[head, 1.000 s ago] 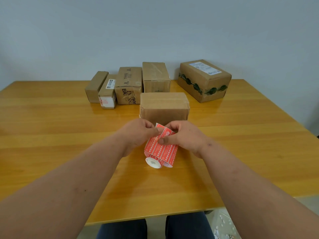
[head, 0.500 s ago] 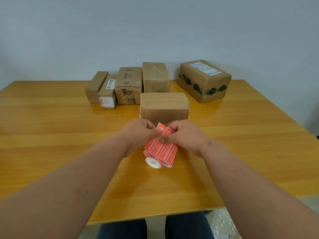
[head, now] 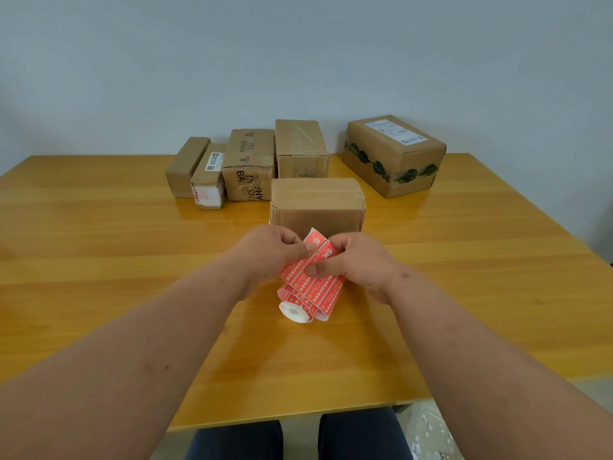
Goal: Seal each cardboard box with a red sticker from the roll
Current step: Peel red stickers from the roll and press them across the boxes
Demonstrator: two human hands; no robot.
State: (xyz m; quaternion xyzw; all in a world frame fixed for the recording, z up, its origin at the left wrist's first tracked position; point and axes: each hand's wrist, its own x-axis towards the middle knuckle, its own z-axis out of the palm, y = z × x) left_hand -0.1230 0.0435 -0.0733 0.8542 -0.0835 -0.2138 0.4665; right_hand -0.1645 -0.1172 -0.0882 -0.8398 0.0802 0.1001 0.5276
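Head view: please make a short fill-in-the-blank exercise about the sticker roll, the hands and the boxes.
1. Both hands, the left hand and the right hand, hold the ____ sticker roll.
2. The nearest box stands just ____ the hands.
3. The box with a white label on top carries ____ leaf-patterned tape.
4. In all, ____ boxes stand on the table.

Missing words: red; behind; green; six

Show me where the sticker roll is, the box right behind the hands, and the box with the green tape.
sticker roll point(head: 310, 292): head view, on the unrolled red strip.
nearest box point(head: 316, 194): head view, on its top face.
green-taped box point(head: 394, 151): head view, on its top face.
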